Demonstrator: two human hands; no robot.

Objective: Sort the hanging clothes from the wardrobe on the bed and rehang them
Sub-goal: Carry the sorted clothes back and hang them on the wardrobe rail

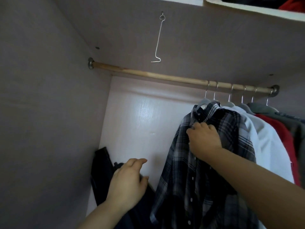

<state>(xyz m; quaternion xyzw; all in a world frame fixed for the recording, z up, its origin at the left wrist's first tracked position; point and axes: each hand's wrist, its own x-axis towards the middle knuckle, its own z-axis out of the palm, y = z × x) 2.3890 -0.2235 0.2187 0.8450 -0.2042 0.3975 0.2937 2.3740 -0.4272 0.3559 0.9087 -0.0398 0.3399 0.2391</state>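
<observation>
Hanging plaid shirt [184, 184] in right hand [204, 139]

A wire hook [158, 38] hangs overhead; a dark object [100, 164] leans in the corner.

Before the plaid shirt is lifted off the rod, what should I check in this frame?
1. The right hand grips the plaid shirt below the collar: ok.
2. Its hanger is hooked on the wooden rod: ok.
3. The left hand is free, holding nothing: ok.
4. The white shirt beside it is not snagged on it: cannot tell.
5. The bed is ready for sorting: cannot tell, out of view.
</observation>
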